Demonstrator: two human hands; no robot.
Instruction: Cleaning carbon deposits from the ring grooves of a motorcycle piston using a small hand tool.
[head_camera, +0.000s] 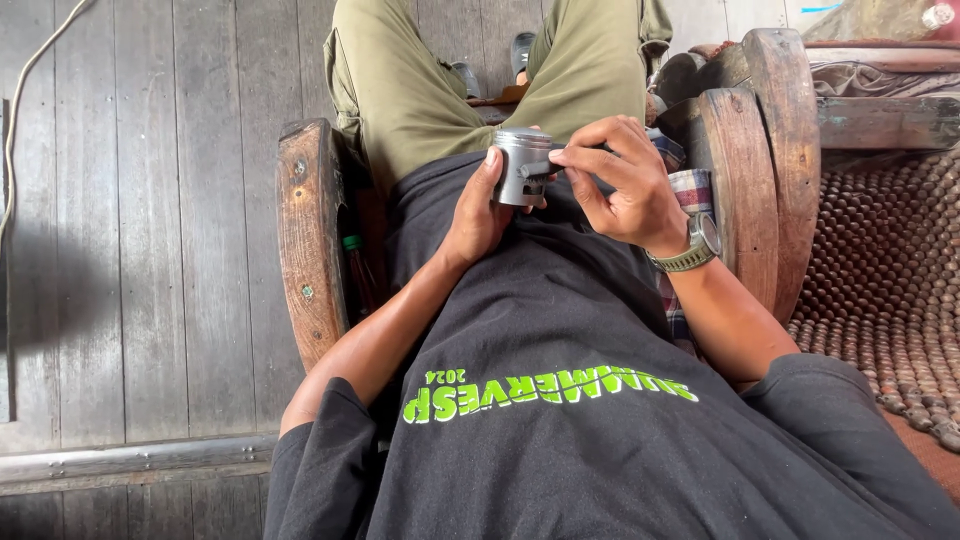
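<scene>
Seated person holds a grey cylindrical metal piston (523, 165) over the lap. Left hand (478, 213) grips its side; right hand (620, 185) pinches its pin hole area. Wooden chair armrest (310, 235) stands just beside the left forearm.

Silver-grey metal piston (524, 166), centre | black T-shirt (560, 400), lime-green lettering, lower centre | olive-green trousers (400, 90), top | weathered grey plank floor (150, 250), left | brown beaded mat (890, 280), right
</scene>
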